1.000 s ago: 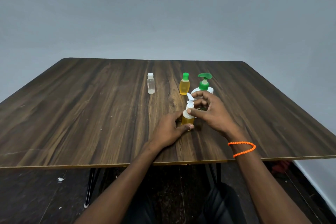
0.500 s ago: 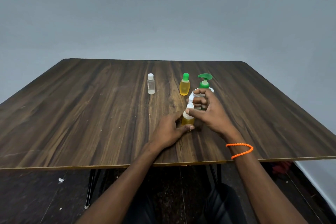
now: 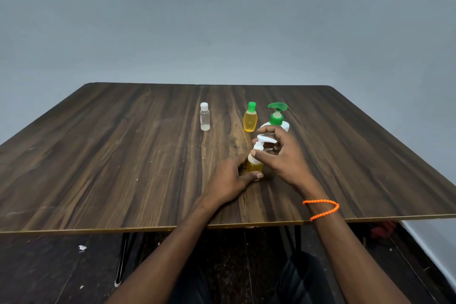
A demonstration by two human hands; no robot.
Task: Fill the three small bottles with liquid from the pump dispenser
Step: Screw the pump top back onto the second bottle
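A dark wooden table (image 3: 123,155) with a streaked grain is seen before a plain grey wall, and a dark floor lies under it. Nearest the camera, two bare forearms are stretched over the table edge; an orange bead bracelet (image 3: 320,208) is worn on the right wrist. The left hand (image 3: 228,181) is wrapped around the lower part of a small bottle (image 3: 255,166) that stands on the table and holds yellow liquid. The white pump top (image 3: 264,142) of this bottle is gripped by the right hand (image 3: 283,155), thumb at the collar and fingers curled around it. Behind the right hand, and partly hidden by it, a white pump dispenser (image 3: 277,116) with a green head is found. Just beside it on the left a small yellow bottle with a green cap (image 3: 250,118) stands upright, and further left, well apart, a clear bottle with a white cap (image 3: 204,117). Compared with half a second ago, the white nozzle is turned more to the right; the other bottles are not moved.
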